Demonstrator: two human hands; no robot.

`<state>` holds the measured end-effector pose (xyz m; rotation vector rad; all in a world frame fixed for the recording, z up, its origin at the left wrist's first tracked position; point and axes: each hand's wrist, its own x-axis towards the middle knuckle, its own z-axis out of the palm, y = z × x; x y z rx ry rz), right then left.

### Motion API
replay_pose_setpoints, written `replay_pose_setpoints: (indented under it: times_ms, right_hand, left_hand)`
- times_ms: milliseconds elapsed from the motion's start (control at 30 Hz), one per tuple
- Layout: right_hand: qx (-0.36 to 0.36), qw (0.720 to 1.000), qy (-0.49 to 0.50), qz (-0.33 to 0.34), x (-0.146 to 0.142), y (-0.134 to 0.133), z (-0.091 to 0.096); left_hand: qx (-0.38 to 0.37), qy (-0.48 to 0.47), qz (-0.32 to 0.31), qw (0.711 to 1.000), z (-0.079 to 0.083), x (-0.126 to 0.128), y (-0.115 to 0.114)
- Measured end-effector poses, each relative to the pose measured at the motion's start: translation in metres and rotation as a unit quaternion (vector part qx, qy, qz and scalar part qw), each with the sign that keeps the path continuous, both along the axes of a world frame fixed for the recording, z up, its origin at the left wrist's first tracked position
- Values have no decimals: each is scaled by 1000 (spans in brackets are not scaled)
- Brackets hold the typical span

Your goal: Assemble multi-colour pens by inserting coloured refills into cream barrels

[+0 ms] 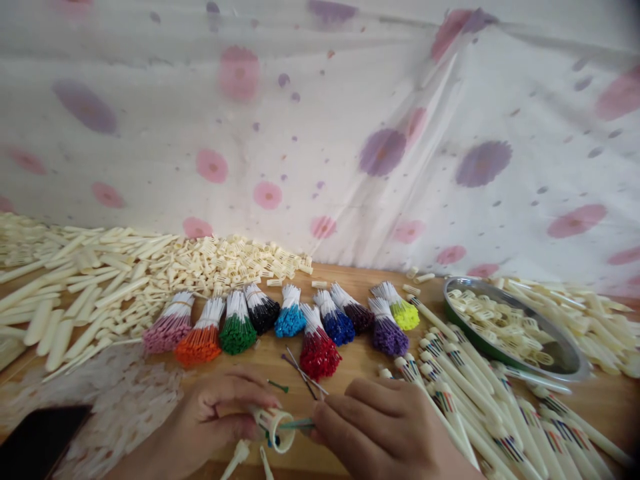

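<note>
My left hand is closed around a cream plastic pen barrel, its open end facing right. My right hand pinches a thin green-tipped refill with its end at the barrel's mouth. Just beyond the hands lie loose thin refills on the wooden table. Behind them, bundles of refills fan out in a row: pink, orange, green, black, light blue, red, dark blue, purple and yellow-green.
Cream pen barrels and small clips are heaped at the left. Assembled multicolour pens lie at the right beside a metal bowl of clips. A dark phone lies at bottom left. A flowered cloth hangs behind.
</note>
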<state>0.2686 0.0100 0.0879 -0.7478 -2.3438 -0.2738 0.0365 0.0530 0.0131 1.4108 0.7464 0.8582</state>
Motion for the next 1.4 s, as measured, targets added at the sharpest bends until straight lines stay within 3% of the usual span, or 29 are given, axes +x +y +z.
replay_pose_setpoints:
  times_ms: [100, 233, 333, 467, 567, 667, 800, 967, 1100, 1400]
  right_hand:
    - [-39, 997, 57, -27, 4, 2, -2]
    - [-192, 973, 84, -100, 9, 8, -9]
    - [-291, 937, -60, -186, 4, 14, -23]
    - [-357, 882, -239, -193, -19, 18, -55]
    - [-362, 866, -259, -230, -38, 17, -79]
    - [-357, 864, -251, -250, -44, 15, -87]
    - [-332, 882, -167, -289, -25, 23, -69]
    - [-332, 874, -13, -354, 17, 48, -48]
    - [-347, 868, 46, -352, 33, 61, -55]
    - [-357, 862, 116, -340, 33, 65, -64]
  left_hand:
    - [37, 8, 22, 999, 3, 2, 2]
    - [87, -5, 35, 996, 8, 0, 7]
    - [100, 4, 42, 994, 14, -8, 14]
    - [111, 36, 99, 988, 20, -22, 23]
    - [133, 70, 142, 978, 22, -27, 28]
    - [136, 99, 152, 974, 22, -24, 28]
    - [122, 130, 151, 972, 20, -15, 25]
    - [67, 155, 166, 972, 15, -7, 25]
    - [32, 156, 158, 974, 11, -5, 26]
    - [8, 154, 150, 977, 11, -5, 28]
